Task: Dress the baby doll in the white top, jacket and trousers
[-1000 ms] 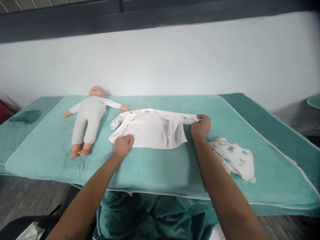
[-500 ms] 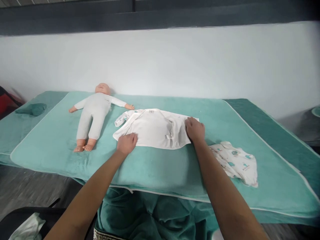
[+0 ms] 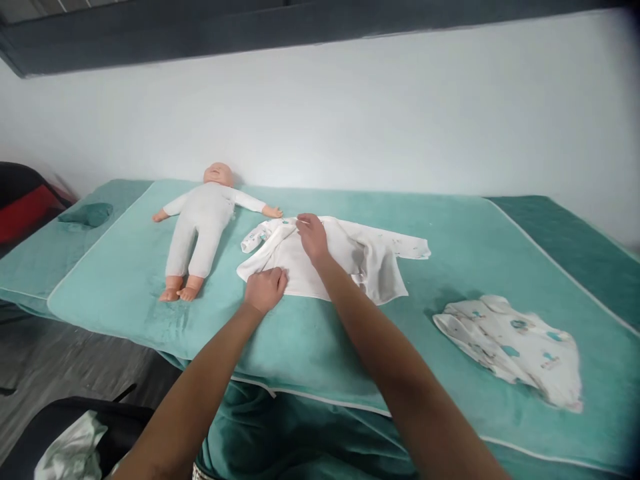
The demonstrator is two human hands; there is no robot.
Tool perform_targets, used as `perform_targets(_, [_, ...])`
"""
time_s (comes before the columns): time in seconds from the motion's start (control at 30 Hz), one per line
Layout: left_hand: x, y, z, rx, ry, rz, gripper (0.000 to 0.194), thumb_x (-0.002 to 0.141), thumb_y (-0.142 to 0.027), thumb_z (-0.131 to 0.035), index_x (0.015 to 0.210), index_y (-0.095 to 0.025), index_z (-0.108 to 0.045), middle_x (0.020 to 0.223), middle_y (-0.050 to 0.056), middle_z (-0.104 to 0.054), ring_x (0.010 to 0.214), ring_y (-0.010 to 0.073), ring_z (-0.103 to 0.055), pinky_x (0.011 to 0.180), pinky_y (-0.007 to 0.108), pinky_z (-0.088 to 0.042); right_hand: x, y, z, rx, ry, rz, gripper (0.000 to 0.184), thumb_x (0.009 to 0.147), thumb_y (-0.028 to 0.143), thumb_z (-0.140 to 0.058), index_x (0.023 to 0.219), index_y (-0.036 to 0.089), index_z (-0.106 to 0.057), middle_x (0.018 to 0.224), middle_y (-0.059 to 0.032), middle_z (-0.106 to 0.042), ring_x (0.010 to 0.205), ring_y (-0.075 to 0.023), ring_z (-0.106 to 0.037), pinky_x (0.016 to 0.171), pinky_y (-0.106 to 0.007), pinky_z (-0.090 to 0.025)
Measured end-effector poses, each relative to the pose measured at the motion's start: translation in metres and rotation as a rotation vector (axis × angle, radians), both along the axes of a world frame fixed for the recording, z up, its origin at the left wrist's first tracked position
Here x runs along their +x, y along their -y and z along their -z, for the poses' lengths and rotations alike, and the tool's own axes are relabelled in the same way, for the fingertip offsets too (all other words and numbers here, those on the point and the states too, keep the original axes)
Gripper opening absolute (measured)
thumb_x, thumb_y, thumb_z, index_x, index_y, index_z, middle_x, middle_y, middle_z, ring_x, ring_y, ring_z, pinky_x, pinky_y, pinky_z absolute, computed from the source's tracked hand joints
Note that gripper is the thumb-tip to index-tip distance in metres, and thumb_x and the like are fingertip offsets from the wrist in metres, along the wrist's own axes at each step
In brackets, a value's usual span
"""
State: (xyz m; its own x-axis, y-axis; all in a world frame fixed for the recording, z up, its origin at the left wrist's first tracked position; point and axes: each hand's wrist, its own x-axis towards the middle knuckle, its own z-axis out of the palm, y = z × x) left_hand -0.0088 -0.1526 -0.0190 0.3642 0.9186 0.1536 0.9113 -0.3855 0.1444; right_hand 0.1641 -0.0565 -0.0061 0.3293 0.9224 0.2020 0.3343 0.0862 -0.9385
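A white baby shirt [image 3: 350,247] lies spread on the green cover, its front laid open and one patterned sleeve stretched to the right. The other sleeve is bunched near the doll's hand. My left hand [image 3: 267,289] is closed on the shirt's lower left edge. Up by the collar, my right hand [image 3: 313,238] has its fingers bent together on the cloth; its forearm crosses over the shirt and hides part of it. To the left, a baby doll [image 3: 203,217] in a white body suit lies on its back, one hand close to the shirt's left shoulder.
A second patterned baby garment [image 3: 515,347] lies crumpled at the right. The green cover [image 3: 125,287] drapes over the front edge of the bed. A small green pillow [image 3: 87,215] is at the far left. Behind stands a white wall [image 3: 350,127]; a black chair [image 3: 50,420] holds pale cloth.
My right hand has left the shirt's right side and moved left to the collar. The right sleeve now lies extended. My left hand stays at the lower edge; the view has shifted.
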Motion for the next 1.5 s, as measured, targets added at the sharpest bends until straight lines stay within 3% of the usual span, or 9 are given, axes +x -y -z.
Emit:
perform_targets(0.13, [-0.003,-0.002,0.006,0.001,0.041,-0.012,0.046,0.106,-0.04,-0.032,0.087,-0.019,-0.067,0.086,0.01,-0.075,0.077,0.021,-0.068,0.064,0.031,-0.035,-0.018,-0.026,0.012,-0.041,-0.111,-0.016,0.024,0.086,0.03,-0.049,0.107,0.023,-0.059,0.116,-0.0063,-0.069,0.104,-0.0187,-0.064,0.098,-0.035,-0.049])
perform_targets(0.37, [-0.01,-0.002,0.008,0.179,0.444,-0.087,0.034,0.104,-0.039,-0.041,0.094,-0.018,-0.066,0.086,0.007,-0.067,0.082,0.0174,-0.063,0.079,0.029,-0.047,-0.002,-0.009,0.01,-0.045,0.119,-0.048,0.018,0.091,0.038,-0.048,0.095,0.025,-0.06,0.09,-0.0024,-0.068,0.085,-0.0208,-0.062,0.083,-0.033,-0.048])
perform_targets(0.53, [-0.028,-0.031,-0.004,0.404,0.594,-0.297,0.034,0.094,-0.028,-0.057,0.126,-0.016,-0.065,0.112,0.013,-0.056,0.104,0.0231,-0.06,0.094,0.036,-0.051,-0.003,-0.007,0.005,-0.163,0.314,-0.095,0.035,0.098,0.046,-0.047,0.126,0.028,-0.058,0.07,0.0008,-0.066,0.075,-0.0238,-0.062,0.075,-0.032,-0.042])
perform_targets(0.63, [-0.043,-0.058,-0.009,0.292,0.532,-0.312,0.053,0.087,-0.031,-0.068,0.138,-0.023,-0.06,0.115,0.011,-0.057,0.099,0.0226,-0.062,0.091,0.036,-0.053,-0.005,-0.008,0.002,-0.165,0.406,-0.161,0.035,0.098,0.051,-0.048,0.123,0.033,-0.062,0.071,0.0,-0.068,0.081,-0.025,-0.064,0.075,-0.032,-0.04])
perform_targets(0.77, [-0.054,-0.078,-0.009,0.134,0.574,-0.215,0.036,0.093,-0.031,-0.06,0.126,-0.025,-0.07,0.105,0.004,-0.073,0.081,0.0167,-0.064,0.083,0.029,-0.052,-0.006,-0.006,-0.004,-0.194,0.445,-0.28,0.026,0.096,0.054,-0.05,0.096,0.034,-0.067,0.062,0.002,-0.064,0.077,-0.0243,-0.064,0.071,-0.032,-0.037])
perform_targets(0.9, [-0.058,-0.075,-0.004,0.21,0.752,-0.304,0.033,0.092,-0.023,-0.051,0.115,-0.019,-0.075,0.096,0.003,-0.078,0.075,0.0155,-0.066,0.077,0.027,-0.052,-0.004,-0.005,-0.007,-0.246,0.296,-0.274,0.035,0.096,0.058,-0.046,0.079,0.029,-0.057,0.061,0.0049,-0.066,0.072,-0.0207,-0.063,0.069,-0.031,-0.035])
perform_targets(1.03, [-0.062,-0.072,-0.002,0.338,0.78,-0.333,0.039,0.083,-0.009,-0.045,0.106,-0.02,-0.075,0.111,0.005,-0.074,0.103,0.0205,-0.069,0.095,0.034,-0.054,-0.003,-0.009,-0.005,-0.231,0.158,-0.191,0.032,0.09,0.054,-0.051,0.072,0.027,-0.049,0.064,0.005,-0.061,0.069,-0.0195,-0.059,0.067,-0.03,-0.038])
perform_targets(1.23, [-0.06,-0.073,-0.002,0.453,0.752,-0.322,0.037,0.082,-0.005,-0.045,0.104,-0.018,-0.072,0.122,0.011,-0.063,0.116,0.0224,-0.062,0.103,0.038,-0.051,0.003,-0.019,0.0,-0.214,-0.113,-0.082,0.014,0.074,0.031,-0.055,0.087,0.028,-0.051,0.077,0.0047,-0.056,0.069,-0.0169,-0.057,0.071,-0.032,-0.049])
perform_targets(1.5, [-0.049,-0.07,-0.003,0.308,0.361,-0.117,0.022,0.097,-0.029,-0.057,0.113,-0.024,-0.071,0.118,0.007,-0.072,0.116,0.026,-0.059,0.096,0.041,-0.043,0.003,-0.018,-0.005,-0.199,-0.677,-0.198,0.035,0.069,0.033,-0.064,0.1,0.026,-0.051,0.095,0.0039,-0.061,0.07,-0.0126,-0.063,0.069,-0.032,-0.058])
